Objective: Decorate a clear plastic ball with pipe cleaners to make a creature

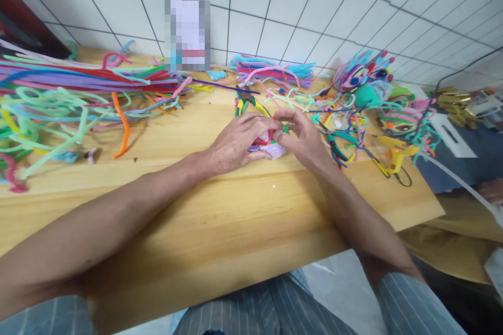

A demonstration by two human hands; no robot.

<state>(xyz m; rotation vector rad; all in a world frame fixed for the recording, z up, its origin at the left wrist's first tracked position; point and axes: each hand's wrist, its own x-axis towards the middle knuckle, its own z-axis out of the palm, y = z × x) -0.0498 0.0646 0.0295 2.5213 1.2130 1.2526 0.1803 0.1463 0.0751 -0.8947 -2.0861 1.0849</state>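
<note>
My left hand (240, 140) curves over a small lilac and pink pipe-cleaner piece (279, 152), holding it against the wooden table (236, 204). Across from it, my right hand (302, 138) has its thumb and index finger brought together at the piece's upper side. A bit of green shows by these fingertips, and what they pinch is too small to make out. Both hands cover most of the piece. Just behind my left hand lie pliers with yellow and green handles (239, 106).
Bundled pipe cleaners (129, 77) and loose green ones (51, 110) fill the left. Another bundle (275, 70) lies by the tiled wall. To the right are finished fuzzy figures (398, 119), teal-handled pliers (343, 138) and a yellow glue gun (397, 152). Another person's hand (493, 191) shows at far right.
</note>
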